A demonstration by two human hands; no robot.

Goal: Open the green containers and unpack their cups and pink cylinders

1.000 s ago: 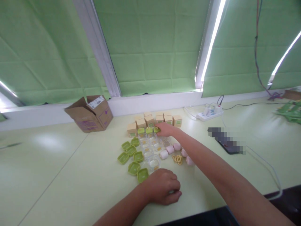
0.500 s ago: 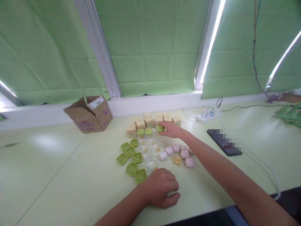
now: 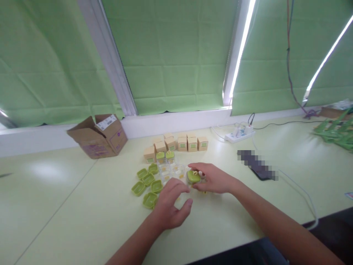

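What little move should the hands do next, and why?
Perhaps bring the left hand over to help steady the small, squarish, green-lidded clear plastic box: the right hand alone holds it, while the left is open close by, with nothing visible in its grasp.

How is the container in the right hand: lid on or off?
On: the green lid covers the container in the right hand. Whether it's sealed, I cannot tell.

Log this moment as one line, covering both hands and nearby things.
right hand: gripping green-lidded container | left hand: open, beside green lids | beyond: small cardboard boxes
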